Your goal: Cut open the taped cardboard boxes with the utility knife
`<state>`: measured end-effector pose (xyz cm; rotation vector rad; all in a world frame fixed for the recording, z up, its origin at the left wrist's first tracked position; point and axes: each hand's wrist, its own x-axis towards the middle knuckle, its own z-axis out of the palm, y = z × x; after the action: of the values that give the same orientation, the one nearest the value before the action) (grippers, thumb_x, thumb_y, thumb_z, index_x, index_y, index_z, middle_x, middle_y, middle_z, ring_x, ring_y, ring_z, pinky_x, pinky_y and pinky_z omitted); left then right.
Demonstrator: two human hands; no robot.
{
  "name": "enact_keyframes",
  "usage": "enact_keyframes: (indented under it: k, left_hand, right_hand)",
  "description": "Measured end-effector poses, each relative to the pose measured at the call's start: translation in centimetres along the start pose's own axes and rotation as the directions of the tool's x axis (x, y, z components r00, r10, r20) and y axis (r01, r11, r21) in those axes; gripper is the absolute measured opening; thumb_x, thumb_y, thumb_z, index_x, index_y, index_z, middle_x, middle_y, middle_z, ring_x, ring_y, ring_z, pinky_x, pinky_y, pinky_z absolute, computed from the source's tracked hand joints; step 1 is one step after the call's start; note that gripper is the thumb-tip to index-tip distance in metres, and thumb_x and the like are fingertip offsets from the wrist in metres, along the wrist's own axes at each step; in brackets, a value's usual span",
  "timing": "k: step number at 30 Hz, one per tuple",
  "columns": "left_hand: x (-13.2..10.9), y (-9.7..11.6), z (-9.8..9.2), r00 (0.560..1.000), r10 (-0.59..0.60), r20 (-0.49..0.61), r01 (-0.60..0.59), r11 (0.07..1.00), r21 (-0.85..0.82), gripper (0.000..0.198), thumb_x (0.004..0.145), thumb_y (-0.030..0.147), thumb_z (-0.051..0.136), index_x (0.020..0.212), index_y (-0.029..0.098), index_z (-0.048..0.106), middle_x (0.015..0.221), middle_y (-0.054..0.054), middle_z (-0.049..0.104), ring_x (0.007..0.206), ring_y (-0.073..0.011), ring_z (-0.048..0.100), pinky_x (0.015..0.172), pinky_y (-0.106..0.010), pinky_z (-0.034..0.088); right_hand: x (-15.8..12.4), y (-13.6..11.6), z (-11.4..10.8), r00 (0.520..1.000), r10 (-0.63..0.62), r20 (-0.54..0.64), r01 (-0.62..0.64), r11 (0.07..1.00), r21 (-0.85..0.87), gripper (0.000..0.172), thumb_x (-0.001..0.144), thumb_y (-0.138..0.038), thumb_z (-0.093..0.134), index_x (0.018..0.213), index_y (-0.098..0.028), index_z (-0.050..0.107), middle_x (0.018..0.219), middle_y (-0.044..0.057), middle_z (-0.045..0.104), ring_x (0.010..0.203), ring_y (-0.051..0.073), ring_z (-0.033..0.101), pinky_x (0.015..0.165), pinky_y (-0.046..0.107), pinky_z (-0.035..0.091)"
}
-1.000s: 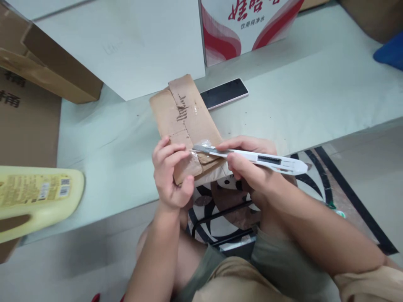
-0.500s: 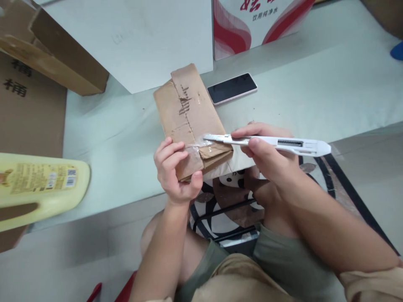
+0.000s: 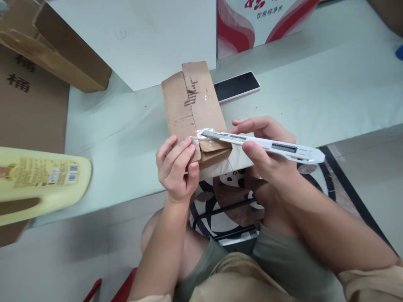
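Observation:
A small brown cardboard parcel (image 3: 192,107) wrapped in clear tape lies at the near edge of the pale table (image 3: 126,126), partly overhanging it. My left hand (image 3: 176,167) is closed on the parcel's near left corner, fingers on top and thumb underneath. My right hand (image 3: 267,155) is closed on a white utility knife (image 3: 267,144) held level. The blade tip rests on loose clear tape at the parcel's near end, right beside my left fingertips.
A dark phone (image 3: 236,86) lies just behind the parcel. A white box (image 3: 132,37) and a red-and-white carton (image 3: 261,21) stand at the back. Brown cartons (image 3: 34,84) are at the left, with a yellow jug (image 3: 40,180) lying on its side.
The knife has shifted slightly left, so its tip now sits on the tape by my left fingers. My left hand has closed tighter on the parcel's corner. The parcel has turned a little.

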<state>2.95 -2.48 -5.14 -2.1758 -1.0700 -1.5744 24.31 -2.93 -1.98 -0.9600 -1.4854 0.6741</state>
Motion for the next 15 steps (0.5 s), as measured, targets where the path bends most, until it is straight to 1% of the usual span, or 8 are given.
enact_keyframes:
  k: [2,4,5,7,9,11,13,15]
  left_hand:
    - [0.06,0.10,0.14,1.000,0.001,0.014,-0.001,1.000,-0.008,0.024,0.103,0.031,0.052,0.114,0.019,0.070,0.111,-0.010,0.079,0.120,-0.0273,0.071,0.102,-0.046,0.059]
    - [0.09,0.21,0.23,1.000,-0.008,0.021,0.008,1.000,-0.016,0.023,0.102,0.031,0.053,0.111,0.018,0.070,0.111,-0.011,0.079,0.119,-0.0263,0.071,0.102,-0.044,0.058]
    - [0.09,0.27,0.25,1.000,-0.016,0.021,0.016,1.000,-0.020,0.022,0.102,0.030,0.054,0.110,0.018,0.070,0.111,-0.011,0.079,0.118,-0.0258,0.071,0.103,-0.044,0.058]
    - [0.08,0.39,0.26,0.999,-0.032,0.010,0.032,0.999,-0.030,0.020,0.099,0.028,0.055,0.109,0.018,0.070,0.110,-0.010,0.080,0.116,-0.0254,0.071,0.102,-0.043,0.057]
    - [0.08,0.54,0.28,0.999,-0.046,-0.002,0.046,0.998,-0.037,0.020,0.096,0.026,0.057,0.108,0.018,0.070,0.109,-0.010,0.080,0.114,-0.0259,0.071,0.102,-0.044,0.057]
    - [0.10,0.70,0.33,0.998,-0.057,-0.006,0.057,0.998,-0.040,0.021,0.092,0.025,0.058,0.107,0.019,0.070,0.107,-0.009,0.079,0.112,-0.0267,0.072,0.101,-0.045,0.058]
    - [0.14,0.86,0.44,0.998,-0.064,-0.007,0.063,0.997,-0.039,0.023,0.088,0.025,0.059,0.107,0.019,0.070,0.106,-0.008,0.079,0.111,-0.0273,0.072,0.100,-0.046,0.058]
    - [0.20,0.96,0.54,0.997,-0.071,-0.012,0.071,0.997,-0.035,0.025,0.085,0.026,0.061,0.108,0.020,0.069,0.105,-0.008,0.078,0.110,-0.0274,0.072,0.099,-0.047,0.059]
  right_hand:
    - [0.04,-0.11,0.14,1.000,-0.016,-0.026,0.017,0.999,0.040,0.018,0.096,-0.048,0.070,0.103,-0.033,0.070,0.101,0.004,0.080,0.105,0.025,0.076,0.103,0.049,0.060]
    - [0.07,-0.29,0.16,1.000,0.000,-0.029,0.002,0.997,0.080,0.014,0.095,-0.046,0.071,0.097,-0.032,0.067,0.099,0.003,0.079,0.102,0.024,0.076,0.099,0.047,0.061]
    - [0.08,-0.38,0.12,0.999,0.027,-0.023,-0.025,0.996,0.090,0.015,0.096,-0.045,0.071,0.095,-0.031,0.066,0.097,0.003,0.078,0.098,0.023,0.076,0.094,0.045,0.061]
    - [0.11,-0.52,-0.04,0.996,0.095,-0.001,-0.094,0.992,0.080,0.021,0.096,-0.047,0.071,0.092,-0.028,0.065,0.090,0.002,0.075,0.084,0.020,0.072,0.079,0.039,0.060]
    - [0.20,-0.54,-0.17,0.988,0.155,0.025,-0.156,0.986,0.058,0.029,0.095,-0.054,0.070,0.090,-0.026,0.064,0.080,0.001,0.068,0.068,0.015,0.062,0.063,0.032,0.053]
    - [0.38,-0.44,-0.21,0.979,0.195,0.060,-0.199,0.978,0.065,0.036,0.091,-0.059,0.072,0.090,-0.024,0.064,0.073,-0.001,0.062,0.060,0.012,0.053,0.053,0.028,0.046]
    - [0.57,-0.25,-0.17,0.973,0.213,0.091,-0.221,0.970,0.100,0.040,0.087,-0.060,0.077,0.091,-0.023,0.065,0.072,-0.002,0.062,0.058,0.011,0.052,0.051,0.027,0.044]
    - [0.68,-0.04,-0.12,0.974,0.202,0.104,-0.215,0.968,0.128,0.040,0.082,-0.059,0.082,0.093,-0.023,0.068,0.077,-0.001,0.066,0.062,0.012,0.057,0.054,0.027,0.048]
